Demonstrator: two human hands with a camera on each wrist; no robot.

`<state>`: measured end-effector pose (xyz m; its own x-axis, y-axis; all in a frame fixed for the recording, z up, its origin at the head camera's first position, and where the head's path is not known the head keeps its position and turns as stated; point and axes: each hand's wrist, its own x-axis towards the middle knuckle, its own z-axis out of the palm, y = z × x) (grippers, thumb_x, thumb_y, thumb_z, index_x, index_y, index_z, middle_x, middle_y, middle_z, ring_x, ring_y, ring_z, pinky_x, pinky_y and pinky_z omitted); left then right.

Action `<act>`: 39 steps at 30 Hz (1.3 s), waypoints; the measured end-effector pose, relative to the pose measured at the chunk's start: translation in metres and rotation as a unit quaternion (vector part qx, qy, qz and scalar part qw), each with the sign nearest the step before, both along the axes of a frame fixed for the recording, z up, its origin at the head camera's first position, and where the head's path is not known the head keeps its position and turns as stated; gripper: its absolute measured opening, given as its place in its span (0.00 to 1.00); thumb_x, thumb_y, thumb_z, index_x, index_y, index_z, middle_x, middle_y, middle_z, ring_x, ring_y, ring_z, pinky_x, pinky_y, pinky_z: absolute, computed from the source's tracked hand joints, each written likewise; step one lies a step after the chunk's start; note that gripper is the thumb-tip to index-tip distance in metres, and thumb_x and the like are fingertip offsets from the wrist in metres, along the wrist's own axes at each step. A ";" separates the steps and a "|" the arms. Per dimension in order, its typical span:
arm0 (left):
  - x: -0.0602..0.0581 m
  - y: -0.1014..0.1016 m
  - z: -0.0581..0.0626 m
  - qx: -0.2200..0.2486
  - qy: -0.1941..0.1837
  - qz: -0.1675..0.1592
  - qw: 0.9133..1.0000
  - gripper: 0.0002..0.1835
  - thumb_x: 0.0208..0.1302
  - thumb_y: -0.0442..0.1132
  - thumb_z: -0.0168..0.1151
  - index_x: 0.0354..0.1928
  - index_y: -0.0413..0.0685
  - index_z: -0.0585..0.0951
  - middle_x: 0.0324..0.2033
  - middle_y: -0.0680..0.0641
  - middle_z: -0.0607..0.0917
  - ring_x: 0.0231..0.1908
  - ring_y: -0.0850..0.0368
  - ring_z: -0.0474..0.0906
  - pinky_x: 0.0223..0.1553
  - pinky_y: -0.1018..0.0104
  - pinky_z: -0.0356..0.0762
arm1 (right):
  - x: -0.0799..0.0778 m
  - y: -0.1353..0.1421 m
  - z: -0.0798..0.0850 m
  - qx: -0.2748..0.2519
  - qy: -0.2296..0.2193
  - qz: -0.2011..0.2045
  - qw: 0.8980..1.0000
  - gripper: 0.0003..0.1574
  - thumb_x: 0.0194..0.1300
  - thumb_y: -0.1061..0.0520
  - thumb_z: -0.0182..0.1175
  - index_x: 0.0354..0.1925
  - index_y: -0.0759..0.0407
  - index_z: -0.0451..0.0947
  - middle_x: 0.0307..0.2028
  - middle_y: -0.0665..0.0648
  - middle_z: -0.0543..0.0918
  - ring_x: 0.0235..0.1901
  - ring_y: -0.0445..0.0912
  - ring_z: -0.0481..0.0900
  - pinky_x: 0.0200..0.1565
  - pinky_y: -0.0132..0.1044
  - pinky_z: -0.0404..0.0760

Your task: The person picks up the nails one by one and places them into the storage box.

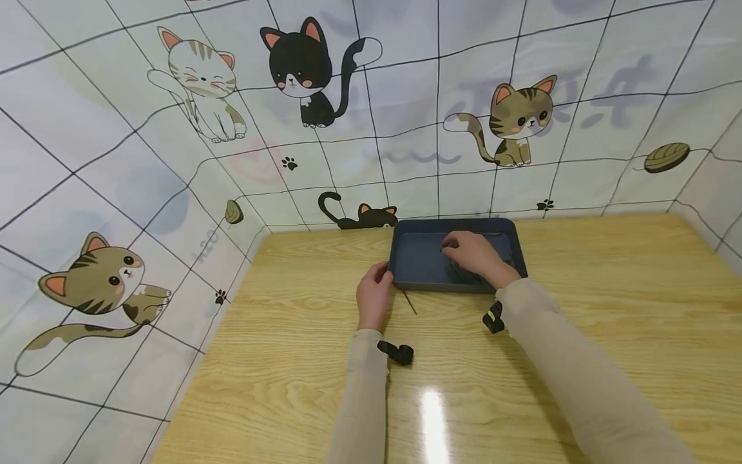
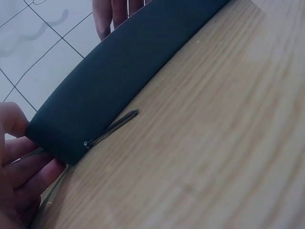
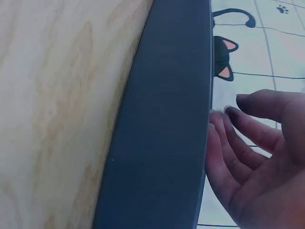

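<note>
A dark blue-grey tray [image 1: 420, 258] lies on the table against the wall. My left hand [image 1: 373, 296] grips its near left corner, the thumb at the rim and the fingers against the outer side, as the left wrist view also shows. Over the tray's inside is my right hand [image 1: 475, 254], fingers bent and the thumb close to the index finger. A small dark spot shows at those fingertips; whether they pinch something is unclear. Thin dark pieces [image 1: 475, 278] lie in the tray, partly under this hand. A dark nail [image 2: 112, 129] rests on the table beside the tray's near side.
The wood-grained table [image 1: 290, 361] meets a wall covering [image 1: 406, 109] with cat drawings at the back and left. A black wrist camera [image 1: 397, 352] sits on the left sleeve and another [image 1: 494, 318] on the right.
</note>
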<state>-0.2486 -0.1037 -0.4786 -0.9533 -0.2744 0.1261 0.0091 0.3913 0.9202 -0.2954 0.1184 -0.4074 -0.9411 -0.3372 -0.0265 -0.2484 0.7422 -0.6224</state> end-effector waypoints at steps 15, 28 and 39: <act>-0.002 0.001 0.000 -0.003 -0.002 -0.002 1.000 0.17 0.59 0.47 0.52 0.50 0.59 0.78 0.42 0.59 0.80 0.42 0.65 0.74 0.44 0.63 0.70 | 0.038 0.012 -0.003 -0.116 0.030 -0.006 0.993 0.20 0.65 0.51 0.50 0.52 0.58 0.72 0.37 0.60 0.79 0.31 0.51 0.77 0.32 0.41 0.74; -0.002 0.001 0.001 0.005 -0.009 -0.006 1.000 0.16 0.60 0.47 0.52 0.50 0.60 0.78 0.44 0.59 0.80 0.44 0.65 0.73 0.46 0.63 0.69 | 0.060 0.017 -0.007 -0.184 0.026 -0.035 0.982 0.20 0.65 0.48 0.50 0.51 0.55 0.72 0.35 0.59 0.80 0.30 0.46 0.77 0.33 0.43 0.77; -0.001 0.000 0.000 0.001 -0.007 -0.003 1.000 0.17 0.60 0.46 0.52 0.51 0.58 0.78 0.44 0.56 0.80 0.44 0.62 0.74 0.46 0.61 0.69 | 0.068 0.014 -0.011 -0.182 0.022 -0.034 0.983 0.16 0.65 0.49 0.50 0.49 0.52 0.73 0.35 0.58 0.80 0.31 0.47 0.77 0.31 0.39 0.76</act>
